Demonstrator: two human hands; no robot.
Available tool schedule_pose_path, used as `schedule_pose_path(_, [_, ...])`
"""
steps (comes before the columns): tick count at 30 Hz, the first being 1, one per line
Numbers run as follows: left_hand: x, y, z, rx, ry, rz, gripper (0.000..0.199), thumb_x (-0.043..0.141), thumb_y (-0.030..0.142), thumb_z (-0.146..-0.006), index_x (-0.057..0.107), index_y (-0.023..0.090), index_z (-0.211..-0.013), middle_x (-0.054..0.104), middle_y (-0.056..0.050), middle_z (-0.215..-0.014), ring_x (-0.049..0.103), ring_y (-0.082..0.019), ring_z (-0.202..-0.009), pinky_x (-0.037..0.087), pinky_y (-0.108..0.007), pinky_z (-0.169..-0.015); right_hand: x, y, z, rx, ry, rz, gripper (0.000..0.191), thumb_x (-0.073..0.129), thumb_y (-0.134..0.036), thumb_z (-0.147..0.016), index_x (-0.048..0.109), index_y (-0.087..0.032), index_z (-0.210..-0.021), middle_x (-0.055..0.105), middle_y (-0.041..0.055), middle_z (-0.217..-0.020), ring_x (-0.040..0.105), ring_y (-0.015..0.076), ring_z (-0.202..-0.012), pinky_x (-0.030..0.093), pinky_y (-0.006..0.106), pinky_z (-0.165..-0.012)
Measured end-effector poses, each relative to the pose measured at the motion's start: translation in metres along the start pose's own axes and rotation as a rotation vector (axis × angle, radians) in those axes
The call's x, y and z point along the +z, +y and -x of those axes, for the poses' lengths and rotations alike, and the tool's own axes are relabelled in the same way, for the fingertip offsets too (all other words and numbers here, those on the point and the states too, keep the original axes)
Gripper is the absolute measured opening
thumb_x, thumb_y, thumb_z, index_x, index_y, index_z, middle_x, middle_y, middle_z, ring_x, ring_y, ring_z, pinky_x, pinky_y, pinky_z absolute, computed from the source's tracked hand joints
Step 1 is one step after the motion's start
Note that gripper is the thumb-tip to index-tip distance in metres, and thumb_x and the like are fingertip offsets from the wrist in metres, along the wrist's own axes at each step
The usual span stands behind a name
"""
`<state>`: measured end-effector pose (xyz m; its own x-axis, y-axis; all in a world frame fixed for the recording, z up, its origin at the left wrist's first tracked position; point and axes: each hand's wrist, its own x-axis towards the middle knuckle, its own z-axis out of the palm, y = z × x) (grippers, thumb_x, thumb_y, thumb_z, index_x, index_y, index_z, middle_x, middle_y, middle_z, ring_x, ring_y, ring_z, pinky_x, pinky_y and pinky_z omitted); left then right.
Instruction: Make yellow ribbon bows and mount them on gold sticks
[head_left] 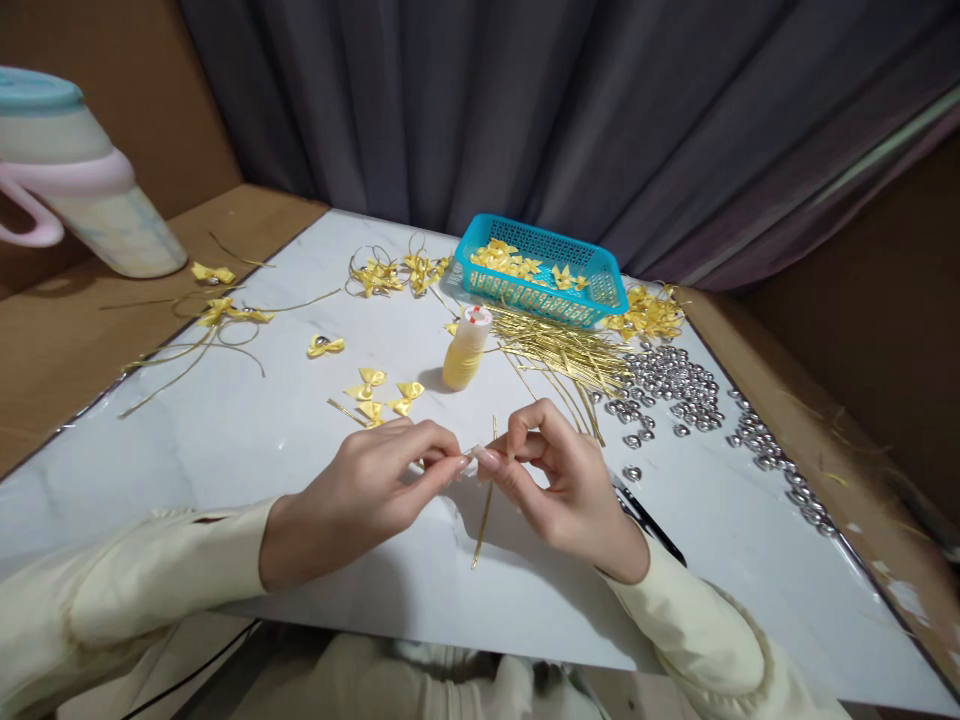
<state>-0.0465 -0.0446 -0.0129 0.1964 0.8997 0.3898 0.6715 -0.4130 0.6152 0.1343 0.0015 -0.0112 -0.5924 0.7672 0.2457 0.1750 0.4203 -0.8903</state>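
Near the middle of the white table [525, 610], my left hand [382, 480] and my right hand [559, 480] meet at the fingertips. Both are closed in a pinch around something small and pale, mostly hidden by the fingers. A gold tie [482, 530] passes upright by my right fingertips. Beyond my left hand lie several yellow bows [406, 397]. A yellow bottle with a white top [464, 348] stands past the fingertips. Gold ties [562, 350] lie in a pile behind my right hand.
A blue basket [613, 291] at the back holds yellow bows. Many silver heart pieces [675, 380] are spread at the right. A black tool [652, 525] lies beside my right wrist. A handled tumbler [112, 190] stands at the far left. Bows with gold ties [225, 312] lie at the left.
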Motion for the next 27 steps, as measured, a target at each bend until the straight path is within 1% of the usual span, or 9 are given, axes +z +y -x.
schedule_pose_path(5, [0.0,0.001,0.0,0.001,-0.014,-0.002,0.012,0.053,0.016,-0.085,0.061,0.017,-0.076,0.069,0.002,-0.07,0.06,-0.009,-0.062,0.042,-0.017,-0.061,0.001,0.0,0.0,0.032,-0.011,-0.003,0.02,0.051,-0.023,-0.088,0.033,-0.023,-0.079,0.054,-0.0029,-0.059,0.058,0.0127,-0.055,0.043,0.023,-0.05])
schedule_pose_path(9, [0.001,0.001,0.0,0.013,-0.014,-0.007,0.011,0.054,0.016,-0.085,0.061,0.017,-0.076,0.069,0.003,-0.07,0.06,-0.008,-0.061,0.042,-0.017,-0.06,0.001,0.0,-0.001,0.052,-0.011,-0.038,0.022,0.053,-0.022,-0.087,0.033,-0.022,-0.078,0.057,-0.0023,-0.06,0.053,0.0105,-0.052,0.041,0.022,-0.05])
schedule_pose_path(14, [0.0,0.002,-0.001,0.022,-0.016,0.021,0.011,0.055,0.015,-0.084,0.061,0.016,-0.075,0.068,0.003,-0.067,0.059,-0.008,-0.06,0.042,-0.016,-0.06,0.001,-0.001,-0.005,0.18,-0.046,-0.274,0.027,0.061,-0.029,-0.084,0.035,-0.022,-0.079,0.058,-0.0042,-0.06,0.043,0.0059,-0.043,0.035,0.017,-0.043])
schedule_pose_path(17, [0.0,0.002,-0.002,-0.041,-0.032,0.07,0.011,0.056,0.016,-0.083,0.062,0.017,-0.074,0.067,0.004,-0.065,0.059,-0.007,-0.058,0.043,-0.013,-0.056,0.0,-0.001,-0.009,0.271,-0.095,-0.408,0.033,0.065,-0.035,-0.081,0.035,-0.022,-0.081,0.058,-0.0056,-0.057,0.041,0.0054,-0.04,0.032,0.016,-0.039])
schedule_pose_path(20, [0.0,0.002,-0.002,-0.108,-0.071,0.126,0.012,0.055,0.018,-0.083,0.062,0.017,-0.072,0.067,0.004,-0.065,0.06,-0.007,-0.058,0.042,-0.012,-0.053,-0.001,0.0,-0.012,0.342,-0.139,-0.494,0.036,0.066,-0.038,-0.08,0.034,-0.022,-0.081,0.057,-0.007,-0.054,0.038,0.005,-0.036,0.028,0.016,-0.037])
schedule_pose_path(23, [0.0,0.001,-0.003,-0.186,-0.145,0.172,0.013,0.056,0.022,-0.083,0.062,0.018,-0.072,0.068,0.004,-0.065,0.062,-0.008,-0.06,0.043,-0.013,-0.053,-0.002,-0.001,-0.013,0.366,-0.159,-0.532,0.036,0.067,-0.038,-0.079,0.035,-0.022,-0.082,0.057,-0.0075,-0.053,0.038,0.0048,-0.036,0.028,0.016,-0.037])
schedule_pose_path(27, [-0.003,0.003,-0.006,-0.331,-0.244,0.29,0.013,0.057,0.025,-0.081,0.061,0.018,-0.07,0.069,0.004,-0.062,0.061,-0.009,-0.054,0.045,-0.017,-0.053,-0.003,-0.002,-0.014,0.397,-0.174,-0.544,0.035,0.067,-0.038,-0.079,0.036,-0.021,-0.083,0.057,-0.008,-0.052,0.037,0.0045,-0.035,0.027,0.015,-0.036])
